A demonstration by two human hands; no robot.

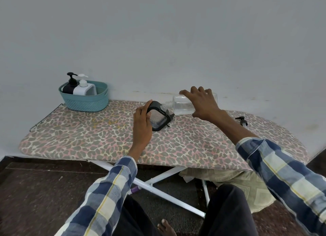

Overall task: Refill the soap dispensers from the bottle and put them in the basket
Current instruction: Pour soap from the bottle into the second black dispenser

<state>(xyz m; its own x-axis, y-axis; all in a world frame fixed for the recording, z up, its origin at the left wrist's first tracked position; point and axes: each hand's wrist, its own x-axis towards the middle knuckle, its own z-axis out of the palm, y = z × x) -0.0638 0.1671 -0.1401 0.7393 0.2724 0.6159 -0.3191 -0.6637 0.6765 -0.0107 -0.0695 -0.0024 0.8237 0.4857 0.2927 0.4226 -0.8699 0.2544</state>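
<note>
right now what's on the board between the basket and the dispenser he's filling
Nothing: in the head view the leopard-print board is bare between the teal basket and the black-framed dispenser that the left hand holds.

We see a glossy clear plastic bottle (pixel 194 105), a matt black-framed dispenser (pixel 159 118), a woven-look teal plastic basket (pixel 84 101) and a leopard-print cloth ironing-board cover (pixel 105 138).

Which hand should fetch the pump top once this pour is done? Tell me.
Right, probably. The pump top lies on the ironing board just beyond the right forearm. The right hand must first put down the clear bottle. The left hand steadies the black-framed dispenser, farther away.
</note>
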